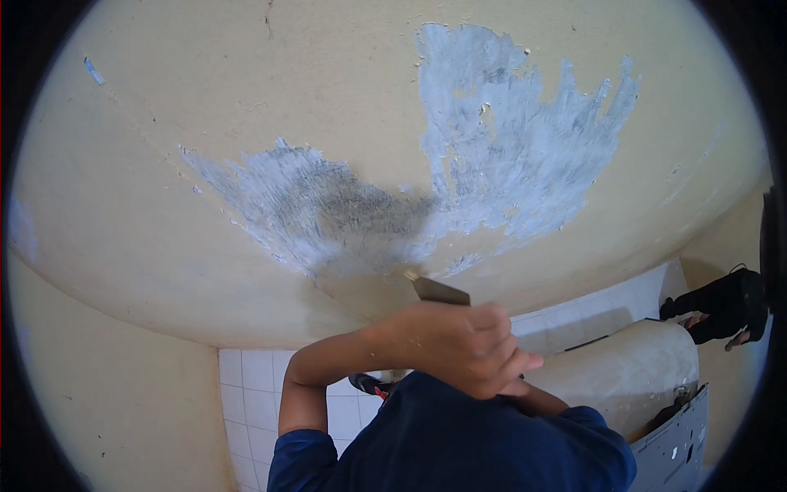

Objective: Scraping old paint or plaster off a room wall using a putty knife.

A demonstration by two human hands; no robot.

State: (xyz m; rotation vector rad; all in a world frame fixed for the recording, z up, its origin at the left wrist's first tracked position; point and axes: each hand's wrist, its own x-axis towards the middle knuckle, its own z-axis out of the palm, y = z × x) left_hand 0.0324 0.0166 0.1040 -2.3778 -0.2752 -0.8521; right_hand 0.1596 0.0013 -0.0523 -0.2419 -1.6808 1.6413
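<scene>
My left hand (467, 348) is closed around a scraper, its fingers slightly blurred. The scraper's flat dark blade (441, 291) sticks out above the knuckles toward the upper left, with a pale bit at its corner. That corner lies at the lower edge of a stripped grey-white patch (328, 201) on the beige wall (328, 82); whether it touches the wall I cannot tell. My right hand (516, 388) is just below the left and mostly hidden behind it, so its fingers do not show. A second, larger stripped patch (525, 139) spreads to the upper right with ragged edges.
White floor tiles (254, 389) lie below the wall. At the right are a worn beige rounded surface (623, 365) and a grey panel (676, 443) with chipped spots. Another person in dark clothes (721, 303) is at the far right. A dark shoe (369, 383) shows beside my body.
</scene>
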